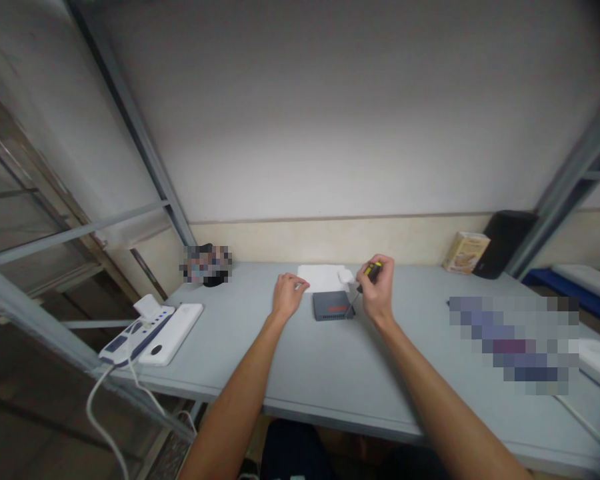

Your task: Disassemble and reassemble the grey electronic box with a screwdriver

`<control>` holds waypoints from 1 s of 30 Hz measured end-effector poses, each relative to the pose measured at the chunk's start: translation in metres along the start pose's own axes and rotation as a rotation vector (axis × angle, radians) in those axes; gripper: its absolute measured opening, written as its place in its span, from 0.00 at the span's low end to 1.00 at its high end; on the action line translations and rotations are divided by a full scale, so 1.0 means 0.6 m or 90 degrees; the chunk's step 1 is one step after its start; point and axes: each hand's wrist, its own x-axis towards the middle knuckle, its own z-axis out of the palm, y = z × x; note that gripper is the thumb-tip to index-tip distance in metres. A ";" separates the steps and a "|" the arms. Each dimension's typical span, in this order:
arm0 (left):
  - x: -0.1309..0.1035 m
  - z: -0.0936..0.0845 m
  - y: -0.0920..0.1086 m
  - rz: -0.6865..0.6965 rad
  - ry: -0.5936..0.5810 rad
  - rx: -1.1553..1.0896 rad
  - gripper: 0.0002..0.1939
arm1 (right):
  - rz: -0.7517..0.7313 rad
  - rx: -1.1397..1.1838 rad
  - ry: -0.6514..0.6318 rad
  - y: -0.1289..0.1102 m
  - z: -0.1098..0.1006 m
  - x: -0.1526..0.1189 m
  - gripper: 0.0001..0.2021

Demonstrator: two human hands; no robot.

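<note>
My right hand [379, 293] is wrapped round the black and yellow handle of a screwdriver [373, 272]. Its thin shaft slants down and left to the right front corner of a small dark grey box [330, 307], which has a row of slots along its front and a reddish mark. Whether the tip touches the box I cannot tell. My left hand [286, 295] is to the left of the box, thumb and fingers pinched together by the edge of a white paper sheet [317, 275]. Anything in that pinch is too small to name. A small white object [345, 275] lies on the paper.
The grey desk [240, 333] carries a white and blue power strip [137, 337] beside a flat white device [173, 335] at left, with cables hanging off. A yellowish box [467, 252] and a black panel [505, 243] stand at back right. Blurred items sit at both sides.
</note>
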 end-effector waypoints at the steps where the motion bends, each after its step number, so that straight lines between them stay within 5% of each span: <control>1: 0.000 0.001 0.000 -0.002 0.002 0.001 0.09 | 0.004 -0.001 -0.010 0.001 -0.001 0.000 0.16; 9: 0.000 0.004 0.007 0.015 0.019 0.056 0.19 | 0.027 0.001 -0.050 0.007 -0.004 -0.003 0.18; 17: 0.001 0.006 0.001 0.015 0.031 0.045 0.08 | 0.009 -0.011 -0.025 0.005 -0.005 -0.005 0.17; 30: 0.016 0.012 0.006 0.041 -0.039 0.048 0.11 | -0.006 -0.031 -0.022 0.007 0.003 -0.010 0.15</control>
